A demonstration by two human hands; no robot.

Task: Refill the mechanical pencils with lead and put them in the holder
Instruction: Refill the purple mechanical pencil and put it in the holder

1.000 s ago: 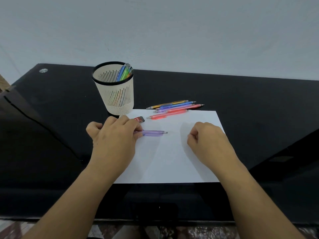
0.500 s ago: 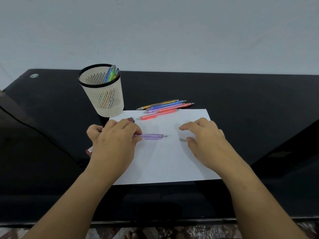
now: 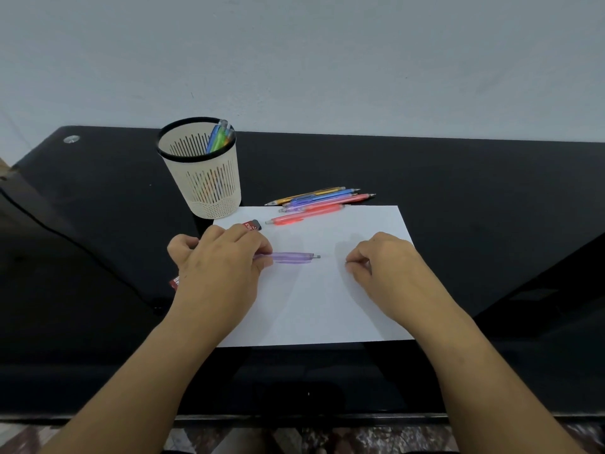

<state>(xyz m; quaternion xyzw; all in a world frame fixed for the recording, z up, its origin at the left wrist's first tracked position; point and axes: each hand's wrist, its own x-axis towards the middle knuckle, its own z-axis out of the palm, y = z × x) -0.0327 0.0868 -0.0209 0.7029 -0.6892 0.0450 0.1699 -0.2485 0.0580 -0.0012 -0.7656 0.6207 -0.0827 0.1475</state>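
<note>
My left hand (image 3: 219, 267) grips the rear end of a purple mechanical pencil (image 3: 288, 256) and holds it flat on the white paper (image 3: 314, 309), tip pointing right. To the right of the tip, my right hand (image 3: 389, 270) rests on the paper with thumb and forefinger pinched on a small grey piece (image 3: 348, 264), which is too small to identify. The cream slotted holder (image 3: 203, 188) stands at the back left with several pencils (image 3: 218, 139) inside. A red lead case (image 3: 252, 225) lies just beyond my left hand.
Several loose pencils (image 3: 320, 198) lie in a bundle at the paper's far edge, and an orange-red one (image 3: 304, 216) lies on the paper. A second red case (image 3: 175, 282) peeks out left of my left wrist. The table (image 3: 474, 198) is glossy black.
My right hand spread its fingers over a small grey piece on the paper, then closed into a pinch over it. My left hand has kept the purple pencil in place.
</note>
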